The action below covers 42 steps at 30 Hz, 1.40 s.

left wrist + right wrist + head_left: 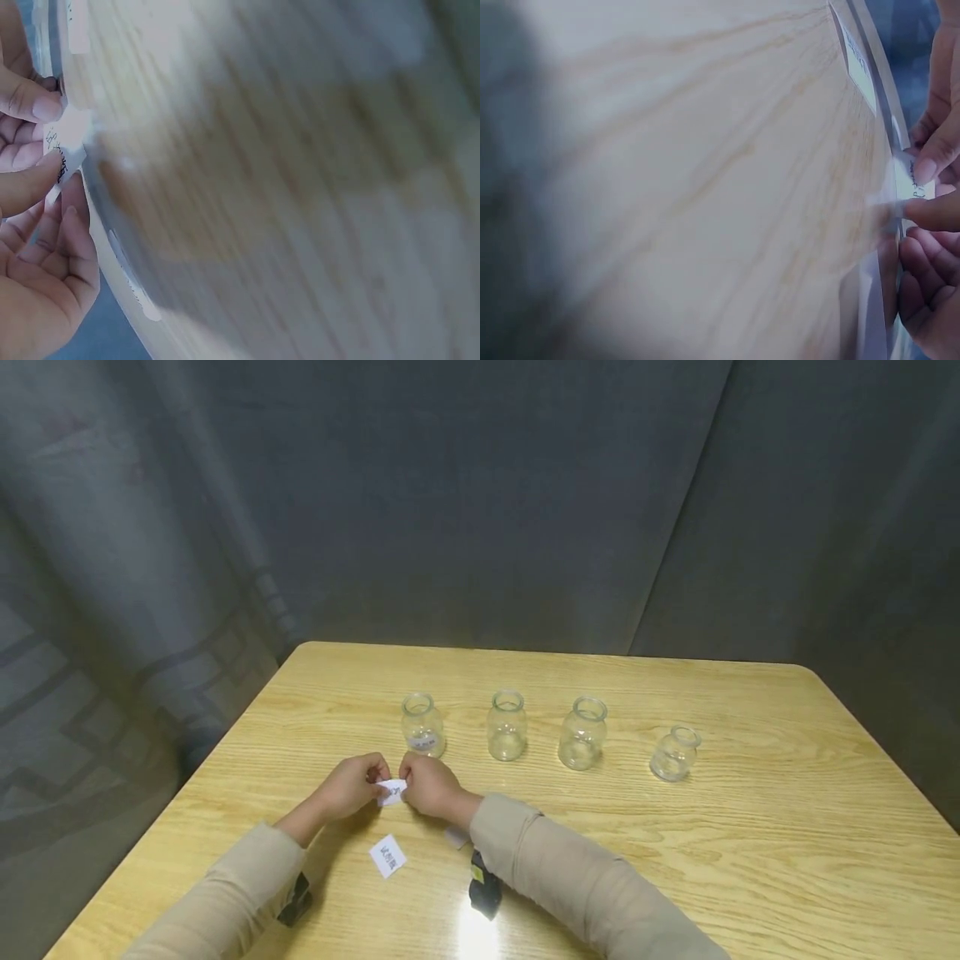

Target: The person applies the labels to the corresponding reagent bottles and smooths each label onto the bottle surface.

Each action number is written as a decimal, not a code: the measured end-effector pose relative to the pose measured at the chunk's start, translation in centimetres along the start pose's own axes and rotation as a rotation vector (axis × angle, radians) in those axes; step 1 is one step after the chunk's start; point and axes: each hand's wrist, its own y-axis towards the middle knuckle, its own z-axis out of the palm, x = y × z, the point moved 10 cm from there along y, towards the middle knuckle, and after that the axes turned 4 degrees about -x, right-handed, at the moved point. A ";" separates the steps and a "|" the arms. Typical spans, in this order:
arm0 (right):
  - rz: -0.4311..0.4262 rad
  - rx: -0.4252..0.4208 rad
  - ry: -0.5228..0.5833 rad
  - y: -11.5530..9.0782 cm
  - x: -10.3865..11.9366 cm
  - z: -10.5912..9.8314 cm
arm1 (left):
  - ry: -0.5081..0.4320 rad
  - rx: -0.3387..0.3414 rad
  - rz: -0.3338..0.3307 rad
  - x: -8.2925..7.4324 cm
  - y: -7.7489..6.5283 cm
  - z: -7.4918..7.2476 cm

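Observation:
Between my two hands is a small white paper label (392,792) with dark handwriting, held just above the table. My left hand (352,787) pinches its left side with thumb and fingers. On the opposite side my right hand (433,787) pinches the label's edge. Both wrist views show the label (64,154) close up, with thumbs and fingertips gathered round it. Right behind the hands stands a glass jar (420,723) bearing a similar label (424,742) low on its front. Another written label (387,856) lies on the table nearer to me.
To the right of the labelled jar stand three more glass jars: one (507,727), a second (582,733) and a smaller one (675,753). A further white paper piece (456,837) lies partly hidden under my right forearm. Grey curtains (480,510) hang behind the wooden table (750,860).

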 end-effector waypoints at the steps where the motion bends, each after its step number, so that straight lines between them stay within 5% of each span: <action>1: 0.001 0.002 0.024 -0.1 -0.1 0.0 | -0.007 -0.003 -0.004 0.1 0.0 0.0; 25: -0.017 -0.066 0.289 -1.5 -0.6 -2.8 | -0.220 -0.001 0.003 -1.0 -0.1 0.0; 42: 0.115 -0.148 0.507 -2.8 -2.5 -5.1 | -0.390 -0.005 -0.007 -3.0 0.2 0.3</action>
